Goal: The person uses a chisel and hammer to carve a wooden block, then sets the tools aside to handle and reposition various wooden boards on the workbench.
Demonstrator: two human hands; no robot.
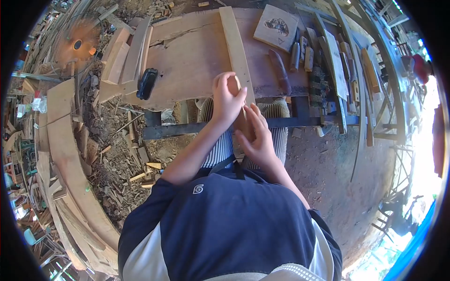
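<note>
My left hand [225,100] is closed around the upper part of a narrow, flat wooden piece [243,124], thumb on its near face. Lower down, my right hand [258,136] grips the same piece between its thumb and bent fingers. The piece is held tilted in front of my lap, at the near edge of the workbench [187,56], and my hands hide part of it. Just beyond my hands, a long pale wooden strip [233,37] lies across the bench.
A black tray [147,83] sits at the bench's left. On the right lie a carved board [276,28], a dark curved wooden piece [280,70] and several handled tools [295,56]. A circular saw blade [77,44] stands far left; wood scraps [117,159] cover the floor.
</note>
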